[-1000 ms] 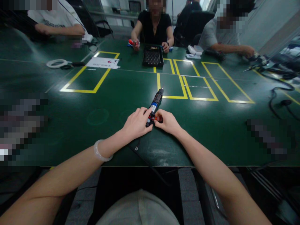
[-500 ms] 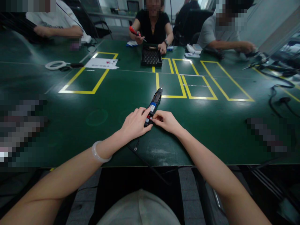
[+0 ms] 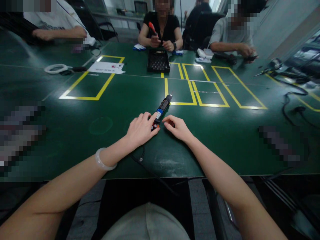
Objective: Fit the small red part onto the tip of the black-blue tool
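A slim black tubular tool (image 3: 164, 104) lies slanted on the green table, its metal tip pointing away from me. A blue and silver cylinder shows in its body, and small red parts sit near its close end. My left hand (image 3: 141, 128) rests over the close end, with thumb and fingers holding it from the left. Part of the tool is hidden under that hand. Just right of the tool, my right hand (image 3: 178, 127) is curved and apart from it, with a gap between thumb and fingers and nothing visible in them.
A thin black cable (image 3: 152, 173) runs off the near table edge. Ahead stands a black tray (image 3: 158, 65), where a co-worker holds a red-handled tool (image 3: 152, 28). A white sheet (image 3: 106, 67), a coiled white cable (image 3: 56, 69) and yellow tape rectangles are farther out. Two more people sit across.
My right hand has drawn back slightly from the red parts, leaving a gap. The left hand stays on the tool. Across the table, the co-worker's hands have come together above the tray.
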### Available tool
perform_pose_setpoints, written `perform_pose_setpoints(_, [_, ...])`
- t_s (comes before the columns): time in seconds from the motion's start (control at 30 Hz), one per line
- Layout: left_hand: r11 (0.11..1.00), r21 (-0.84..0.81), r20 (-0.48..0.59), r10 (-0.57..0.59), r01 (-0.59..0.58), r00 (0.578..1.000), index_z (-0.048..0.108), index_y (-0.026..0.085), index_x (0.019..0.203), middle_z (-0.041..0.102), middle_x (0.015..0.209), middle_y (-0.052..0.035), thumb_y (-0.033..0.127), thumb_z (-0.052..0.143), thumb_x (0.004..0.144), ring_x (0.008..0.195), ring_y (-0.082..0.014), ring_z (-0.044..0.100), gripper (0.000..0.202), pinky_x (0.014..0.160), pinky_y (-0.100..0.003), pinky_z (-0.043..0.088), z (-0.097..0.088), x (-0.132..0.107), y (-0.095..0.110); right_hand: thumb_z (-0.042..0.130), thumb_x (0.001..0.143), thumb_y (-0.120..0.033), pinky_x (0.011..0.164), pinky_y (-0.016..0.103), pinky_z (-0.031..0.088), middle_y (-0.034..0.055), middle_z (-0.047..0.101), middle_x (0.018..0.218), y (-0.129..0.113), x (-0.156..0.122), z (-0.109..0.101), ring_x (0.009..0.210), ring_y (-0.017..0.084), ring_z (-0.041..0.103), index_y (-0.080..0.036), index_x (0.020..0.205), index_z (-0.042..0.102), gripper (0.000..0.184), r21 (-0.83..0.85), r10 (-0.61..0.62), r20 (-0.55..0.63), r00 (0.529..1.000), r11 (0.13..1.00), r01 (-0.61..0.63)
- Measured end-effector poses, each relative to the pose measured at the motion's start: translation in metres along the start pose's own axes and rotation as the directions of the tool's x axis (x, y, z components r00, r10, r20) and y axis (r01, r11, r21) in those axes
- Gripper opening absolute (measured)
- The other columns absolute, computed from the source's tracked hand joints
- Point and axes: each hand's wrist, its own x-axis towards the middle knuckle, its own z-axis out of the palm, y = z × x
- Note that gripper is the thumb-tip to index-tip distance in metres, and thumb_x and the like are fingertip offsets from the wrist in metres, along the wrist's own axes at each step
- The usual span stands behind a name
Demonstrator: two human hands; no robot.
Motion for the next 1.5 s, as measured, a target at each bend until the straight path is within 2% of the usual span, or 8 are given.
perform_pose_setpoints(0.17, [0.997,0.039,0.015,-0.066,0.065,0.998,0.036,0.021,0.152,0.052,0.13,-0.0169,0.05,0.045,0.097,0.111,-0.033,0.053,0.063,0.086,-0.042,0.047,0.002,0.0,-0.03,0.055,0.09,-0.022,0.066,0.026,0.042,0.0015,0.066,0.08,0.002,0.001,-0.004,0.065,0.013,0.053,-0.017,0.093,0.067,0.014,-0.045,0.018,0.002,1.0,0.999,-0.018])
perform_pose_setpoints(0.33, [0.973,0.051,0.055,-0.226,0.223,0.973,0.034,0.019,0.154,0.047,0.136,-0.0214,0.052,0.041,0.097,0.116,-0.0397,0.051,0.066,0.09,-0.049,0.046,0.007,0.003,-0.088,0.054,0.09,-0.022,0.068,0.026,0.042,0.0021,0.067,0.08,0.001,0.0,-0.004,0.066,0.013,0.053,-0.017,0.091,0.068,0.015,-0.069,0.002,0.011,1.0,0.998,-0.001])
perform_pose_setpoints(0.6, [0.862,-0.02,0.137,-0.499,0.506,0.856,0.03,0.008,0.152,0.038,0.144,-0.0287,0.054,0.04,0.097,0.125,-0.0445,0.043,0.072,0.096,-0.06,0.04,0.007,-0.001,-0.193,0.054,0.09,-0.022,0.068,0.026,0.041,0.0019,0.066,0.078,0.002,0.0,-0.003,0.066,0.013,0.053,-0.017,0.091,0.068,0.015,-0.086,-0.004,0.034,0.999,0.996,0.007])
perform_pose_setpoints(0.77, [0.802,-0.035,0.125,-0.588,0.596,0.799,0.032,0.007,0.148,0.033,0.148,-0.028,0.058,0.039,0.096,0.127,-0.0438,0.039,0.074,0.096,-0.06,0.038,0.008,-0.01,-0.234,0.054,0.09,-0.022,0.068,0.026,0.041,0.0015,0.066,0.078,0.001,0.0,-0.003,0.066,0.013,0.054,-0.017,0.09,0.068,0.014,-0.096,0.008,0.043,0.999,0.995,-0.004])
perform_pose_setpoints(1.03, [0.803,-0.021,-0.057,-0.596,0.596,0.801,0.036,0.007,0.142,0.045,0.14,-0.0202,0.052,0.043,0.096,0.122,-0.035,0.043,0.065,0.097,-0.05,0.037,0.016,-0.02,-0.23,0.054,0.091,-0.022,0.066,0.025,0.039,0.0017,0.065,0.078,0.001,0.001,-0.003,0.065,0.013,0.053,-0.017,0.089,0.067,0.015,-0.095,-0.003,0.058,0.998,0.995,0.009])
perform_pose_setpoints(1.2, [0.785,0.034,-0.033,-0.618,0.619,0.785,0.043,0.001,0.13,0.053,0.129,-0.0228,0.045,0.047,0.093,0.113,-0.034,0.052,0.058,0.092,-0.045,0.039,0.014,-0.016,-0.226,0.053,0.091,-0.023,0.066,0.025,0.039,0.002,0.066,0.079,0.002,0.001,-0.002,0.065,0.013,0.053,-0.016,0.089,0.067,0.015,-0.095,-0.005,0.056,0.998,0.995,0.01])
perform_pose_setpoints(1.33, [0.775,-0.013,-0.017,-0.632,0.632,0.775,0.049,0.005,0.12,0.059,0.119,-0.0172,0.046,0.05,0.091,0.109,-0.032,0.055,0.05,0.091,-0.043,0.037,0.01,-0.015,-0.224,0.053,0.091,-0.023,0.066,0.025,0.04,0.0024,0.067,0.08,0.001,0.0,-0.003,0.066,0.013,0.054,-0.017,0.09,0.067,0.015,-0.105,-0.002,0.067,0.998,0.994,0.009])
perform_pose_setpoints(1.5, [0.778,0.034,-0.093,-0.623,0.627,0.777,0.05,0.003,0.115,0.062,0.105,-0.0131,0.048,0.035,0.097,0.104,-0.0268,0.053,0.051,0.094,-0.04,0.032,0.01,-0.017,-0.219,0.054,0.092,-0.024,0.066,0.025,0.04,0.0024,0.067,0.08,0.001,0.001,-0.002,0.066,0.013,0.055,-0.017,0.09,0.067,0.015,-0.105,-0.005,0.07,0.998,0.994,0.013])
